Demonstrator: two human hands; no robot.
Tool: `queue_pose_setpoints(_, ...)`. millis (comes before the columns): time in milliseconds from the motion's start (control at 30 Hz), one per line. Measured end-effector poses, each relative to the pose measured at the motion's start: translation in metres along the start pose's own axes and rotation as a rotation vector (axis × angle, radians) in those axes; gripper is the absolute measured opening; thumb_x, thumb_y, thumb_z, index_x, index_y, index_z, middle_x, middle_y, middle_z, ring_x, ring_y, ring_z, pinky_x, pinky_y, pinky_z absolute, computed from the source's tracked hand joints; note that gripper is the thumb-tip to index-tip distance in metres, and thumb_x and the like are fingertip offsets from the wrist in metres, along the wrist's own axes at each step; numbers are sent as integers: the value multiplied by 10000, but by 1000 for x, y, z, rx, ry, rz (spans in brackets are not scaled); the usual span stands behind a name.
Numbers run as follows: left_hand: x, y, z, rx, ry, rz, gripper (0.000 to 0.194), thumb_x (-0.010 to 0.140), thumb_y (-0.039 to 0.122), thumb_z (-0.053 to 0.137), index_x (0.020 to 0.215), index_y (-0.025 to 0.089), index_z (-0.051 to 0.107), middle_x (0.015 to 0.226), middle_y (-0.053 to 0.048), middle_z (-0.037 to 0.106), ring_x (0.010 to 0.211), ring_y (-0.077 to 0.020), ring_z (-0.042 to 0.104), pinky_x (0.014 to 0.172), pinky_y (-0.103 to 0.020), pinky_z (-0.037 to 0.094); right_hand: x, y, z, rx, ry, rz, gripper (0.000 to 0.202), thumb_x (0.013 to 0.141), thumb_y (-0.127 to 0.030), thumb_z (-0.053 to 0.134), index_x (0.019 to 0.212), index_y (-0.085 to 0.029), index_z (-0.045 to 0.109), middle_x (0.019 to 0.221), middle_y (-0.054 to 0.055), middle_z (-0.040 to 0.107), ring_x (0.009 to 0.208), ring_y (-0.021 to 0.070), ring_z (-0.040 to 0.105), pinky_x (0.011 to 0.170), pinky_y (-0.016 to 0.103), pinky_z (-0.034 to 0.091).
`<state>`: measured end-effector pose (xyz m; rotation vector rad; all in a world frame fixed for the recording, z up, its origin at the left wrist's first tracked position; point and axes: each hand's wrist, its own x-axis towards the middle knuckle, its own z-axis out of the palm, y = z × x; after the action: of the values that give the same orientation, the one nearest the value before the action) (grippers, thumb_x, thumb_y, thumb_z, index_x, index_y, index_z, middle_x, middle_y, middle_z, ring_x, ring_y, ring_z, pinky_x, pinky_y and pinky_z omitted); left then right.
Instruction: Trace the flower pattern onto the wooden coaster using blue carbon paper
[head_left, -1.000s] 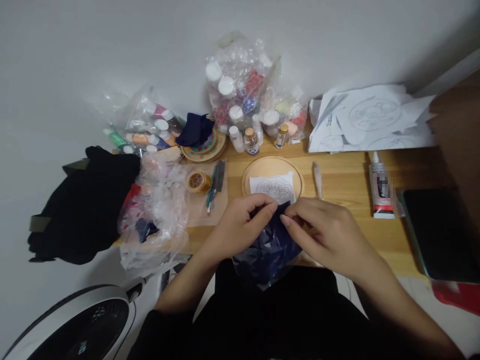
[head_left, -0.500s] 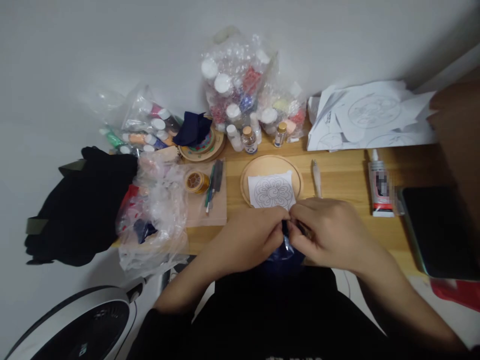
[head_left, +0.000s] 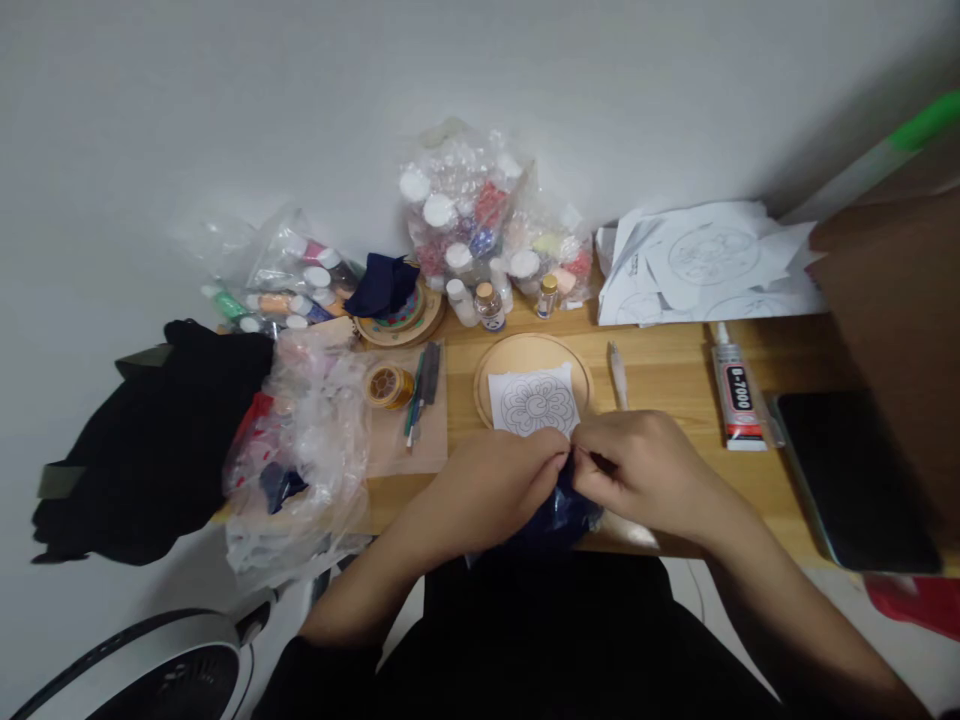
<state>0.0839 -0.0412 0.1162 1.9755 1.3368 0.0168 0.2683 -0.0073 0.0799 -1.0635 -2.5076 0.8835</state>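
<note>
Both hands meet at the table's front edge, fingertips pinched together over a dark blue shiny plastic bag (head_left: 559, 512). My left hand (head_left: 499, 485) is closed on the top of the bag. My right hand (head_left: 637, 470) pinches it from the other side, its thumb and forefinger touching my left fingers. Just beyond them a paper with a flower drawing (head_left: 534, 400) lies on a round wooden disc (head_left: 491, 355). A white pen (head_left: 618, 375) lies right of the disc.
Bags of bottles (head_left: 457, 215) and small bottles (head_left: 490, 307) stand at the back. Papers (head_left: 697, 265), a glue tube (head_left: 736, 395) and a black phone (head_left: 855, 480) lie right. A thread spool (head_left: 388, 386), clear bags (head_left: 315, 440) and black cloth (head_left: 157, 440) are left.
The view has shifted, so the tabletop things appear lower. More of the blue bag shows beneath my hands, which still pinch it, and something pale now shows under my right hand.
</note>
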Motion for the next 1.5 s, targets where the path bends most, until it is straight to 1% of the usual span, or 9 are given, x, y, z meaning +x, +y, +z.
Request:
queue_pose_setpoints(100,2,-10,-1,-166,21,75,225,986,215,403,1015,194,625,943,-16,710,854,-152,653,755,-258,455,2,7,-2,253,-10,-29,207,739,-178,459,532,-180,451,483,-45,448,471,69,391,506,214,267)
queue_pose_setpoints(233,6,-20,-3,-176,-37,126,226,1000,247,404,974,197,623,875,9,694,794,-130,637,706,-224,436,3,13,-2,468,-76,-21,213,722,-151,462,521,-190,402,471,-66,378,462,61,348,472,193,265)
queue_pose_setpoints(433,10,-10,0,206,60,63,245,983,210,411,827,178,598,800,-23,651,743,-172,597,644,-266,374,4,5,3,295,18,34,214,725,-167,462,518,-184,412,471,-50,416,458,64,380,494,206,264)
queue_pose_setpoints(533,10,-1,4,252,74,27,268,998,219,352,875,179,586,748,-32,636,659,-175,572,592,-272,347,3,0,5,245,96,21,251,748,-180,453,509,-188,376,460,-49,386,442,62,349,485,215,250)
queue_pose_setpoints(667,7,2,7,142,61,-22,266,1011,272,355,866,187,561,666,-4,589,581,-154,539,541,-258,313,1,1,5,361,94,29,267,764,-181,460,512,-189,372,465,-54,363,449,58,336,467,204,254)
queue_pose_setpoints(900,8,-9,5,-208,88,86,247,993,266,396,819,188,554,725,29,593,673,-108,567,615,-216,399,0,12,4,679,-29,64,273,780,-177,477,522,-193,389,501,-59,330,480,60,312,454,209,245)
queue_pose_setpoints(1133,10,-15,2,-387,118,111,232,986,271,420,835,177,570,751,37,576,711,-91,559,661,-206,409,-2,18,2,808,-48,85,272,790,-175,465,524,-191,413,502,-54,361,483,61,341,466,211,268)
queue_pose_setpoints(1300,11,-16,5,-465,96,59,126,903,288,571,834,184,594,726,51,580,676,-91,541,618,-207,385,-3,18,2,771,-27,48,271,837,-184,467,567,-186,495,520,-48,454,495,62,410,478,201,307)
queue_pose_setpoints(1500,15,-17,11,-528,159,-34,84,855,212,579,785,171,600,705,49,585,673,-94,538,604,-208,369,-3,12,3,404,29,43,321,862,-316,596,584,-172,528,510,-50,461,470,53,398,476,210,285)
